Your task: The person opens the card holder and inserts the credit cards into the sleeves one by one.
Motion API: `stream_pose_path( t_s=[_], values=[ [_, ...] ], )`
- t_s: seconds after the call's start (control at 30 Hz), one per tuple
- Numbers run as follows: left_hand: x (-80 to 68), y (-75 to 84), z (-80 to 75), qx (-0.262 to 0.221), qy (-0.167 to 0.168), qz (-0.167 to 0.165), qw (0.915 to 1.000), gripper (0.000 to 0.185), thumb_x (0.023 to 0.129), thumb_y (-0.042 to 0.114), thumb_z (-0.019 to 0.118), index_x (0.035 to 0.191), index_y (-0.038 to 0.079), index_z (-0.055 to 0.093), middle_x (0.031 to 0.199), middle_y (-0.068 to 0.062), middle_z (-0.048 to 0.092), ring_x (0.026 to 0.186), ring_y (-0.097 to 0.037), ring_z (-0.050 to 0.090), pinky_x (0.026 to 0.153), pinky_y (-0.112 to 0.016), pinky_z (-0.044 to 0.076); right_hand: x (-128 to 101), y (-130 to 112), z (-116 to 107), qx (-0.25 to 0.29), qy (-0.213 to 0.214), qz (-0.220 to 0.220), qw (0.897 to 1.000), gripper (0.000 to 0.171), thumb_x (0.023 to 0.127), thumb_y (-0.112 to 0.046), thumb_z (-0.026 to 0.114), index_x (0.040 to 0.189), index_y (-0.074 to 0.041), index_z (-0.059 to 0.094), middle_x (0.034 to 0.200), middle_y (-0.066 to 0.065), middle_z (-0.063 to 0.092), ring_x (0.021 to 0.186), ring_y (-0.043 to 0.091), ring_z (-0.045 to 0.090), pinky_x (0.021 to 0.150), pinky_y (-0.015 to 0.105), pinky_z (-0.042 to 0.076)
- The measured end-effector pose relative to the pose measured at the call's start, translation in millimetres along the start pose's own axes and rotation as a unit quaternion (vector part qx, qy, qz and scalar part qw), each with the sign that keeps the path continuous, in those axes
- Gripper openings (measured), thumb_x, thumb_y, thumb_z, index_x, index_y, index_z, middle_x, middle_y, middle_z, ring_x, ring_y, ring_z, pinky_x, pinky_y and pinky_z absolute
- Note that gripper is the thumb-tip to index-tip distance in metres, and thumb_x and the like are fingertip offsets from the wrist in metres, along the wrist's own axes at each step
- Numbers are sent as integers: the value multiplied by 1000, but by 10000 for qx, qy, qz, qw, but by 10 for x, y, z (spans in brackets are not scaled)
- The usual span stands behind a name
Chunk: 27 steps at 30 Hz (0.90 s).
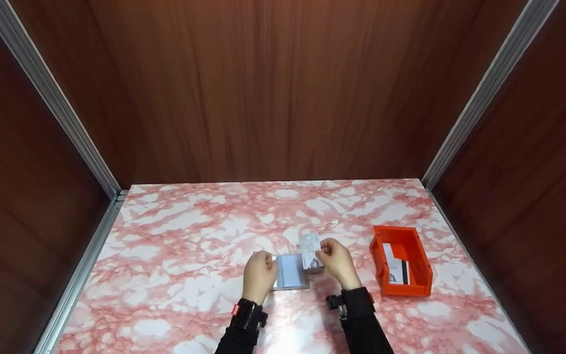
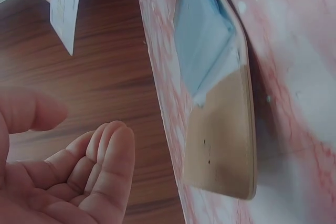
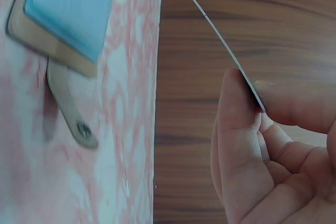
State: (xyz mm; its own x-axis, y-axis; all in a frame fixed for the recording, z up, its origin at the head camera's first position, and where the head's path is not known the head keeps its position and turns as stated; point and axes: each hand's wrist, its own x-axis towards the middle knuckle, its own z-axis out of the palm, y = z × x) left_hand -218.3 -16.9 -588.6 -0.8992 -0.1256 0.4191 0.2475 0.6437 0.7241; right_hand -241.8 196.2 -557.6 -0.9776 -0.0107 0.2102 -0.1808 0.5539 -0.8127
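Observation:
An open card wallet (image 2: 223, 140) with a tan cover lies on the table, its bluish clear plastic sleeves (image 1: 291, 271) facing up. A strap with a metal snap (image 3: 67, 103) sticks out from one side of it. Between thumb and fingers my right hand (image 1: 338, 261) pinches a pale printed card (image 1: 309, 248), raised just right of the wallet and seen nearly edge-on in the right wrist view. My left hand (image 1: 259, 275) hovers at the wallet's left side with fingers loosely bent; the left wrist view shows nothing between thumb and fingers.
On the right stands an orange-red bin (image 1: 421, 280) with several cards (image 1: 395, 268) inside, one with a black stripe. The table (image 1: 175, 275) has a red-and-white marbled top. Brown wood-grain panels (image 1: 263, 98) with metal corner posts enclose its back and sides.

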Motion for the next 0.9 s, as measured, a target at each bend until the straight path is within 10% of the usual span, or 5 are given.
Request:
stream_pose_path(
  t_s=[0.9],
  values=[
    [35, 187, 89, -539, -554, -413, 9962, 24, 87, 7, 69, 105, -10, 68, 86, -13, 70, 80, -26, 68, 74, -39, 56, -113, -113, 304, 1236, -738, -97, 9895, 13, 86, 2, 66, 97, 5, 59, 84, 7, 59, 74, 15, 56, 63, 25, 49]
  ],
)
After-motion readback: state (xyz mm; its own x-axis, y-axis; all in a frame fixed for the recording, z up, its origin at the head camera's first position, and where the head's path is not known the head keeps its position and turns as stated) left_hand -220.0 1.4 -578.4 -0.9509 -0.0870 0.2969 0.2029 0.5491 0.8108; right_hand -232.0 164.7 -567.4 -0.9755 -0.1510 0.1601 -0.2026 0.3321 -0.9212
